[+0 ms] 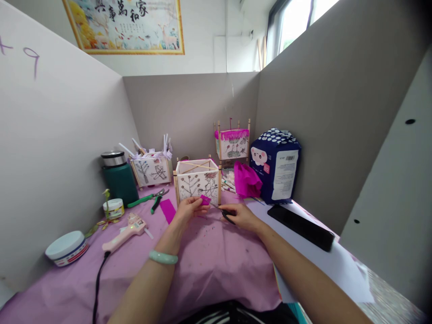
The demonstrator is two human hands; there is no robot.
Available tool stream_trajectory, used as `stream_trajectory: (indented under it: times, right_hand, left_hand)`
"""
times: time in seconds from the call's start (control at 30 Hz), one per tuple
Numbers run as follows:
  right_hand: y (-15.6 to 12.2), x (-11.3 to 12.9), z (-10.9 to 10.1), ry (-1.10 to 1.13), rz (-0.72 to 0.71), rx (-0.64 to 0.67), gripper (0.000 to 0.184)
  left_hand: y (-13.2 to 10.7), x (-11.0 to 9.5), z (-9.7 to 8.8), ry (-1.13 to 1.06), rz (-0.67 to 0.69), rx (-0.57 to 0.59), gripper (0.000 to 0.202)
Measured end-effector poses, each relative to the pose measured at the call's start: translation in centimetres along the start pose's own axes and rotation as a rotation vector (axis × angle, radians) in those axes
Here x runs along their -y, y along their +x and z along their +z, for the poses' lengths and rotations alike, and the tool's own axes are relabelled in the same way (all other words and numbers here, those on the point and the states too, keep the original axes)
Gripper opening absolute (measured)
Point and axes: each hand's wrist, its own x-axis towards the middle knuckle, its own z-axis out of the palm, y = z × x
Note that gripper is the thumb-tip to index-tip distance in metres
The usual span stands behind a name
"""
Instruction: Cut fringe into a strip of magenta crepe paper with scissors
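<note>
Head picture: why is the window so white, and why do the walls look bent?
In the head view, glare washes out the window, so nothing outside shows; the wide view stretches the picture's edges, making the right wall seem to lean; the top right corner fades dark.

The left hand [189,210] hides most of a small magenta paper piece [204,200]. The right hand [238,217] covers part of the black-handled scissors [228,217], whose thin blades are too small to show how far apart they stand. Crumpled magenta crepe paper [247,180] and a navy package [276,164] partly hide the rear paper lantern [232,144]. The package's printed label is too small to read. The top edge cuts off the wall picture [123,27], and the bottom edge cuts off the black cord [97,288].
</note>
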Motion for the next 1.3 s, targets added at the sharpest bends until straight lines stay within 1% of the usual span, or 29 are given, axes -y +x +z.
stream_trajectory:
  times: [0.47,0.87,1.0,1.3]
  right_hand:
    - [-0.05,0.08,-0.01,-0.011,0.011,-0.007,0.046]
    - [0.05,-0.59,0.02,-0.016,-0.005,-0.009,0.043]
    - [0.05,-0.59,0.02,-0.012,0.007,-0.010,0.043]
    - [-0.06,0.28,-0.28,-0.015,0.042,0.003,0.050]
  left_hand:
    - [0.13,0.08,0.07,0.012,-0.014,-0.019,0.006]
    - [0.07,0.07,0.10,0.011,-0.023,-0.017,0.006]
    - [0.08,-0.09,0.17,-0.018,-0.012,-0.056,0.007]
    - [0.24,-0.41,0.13,-0.097,0.043,-0.154,0.007]
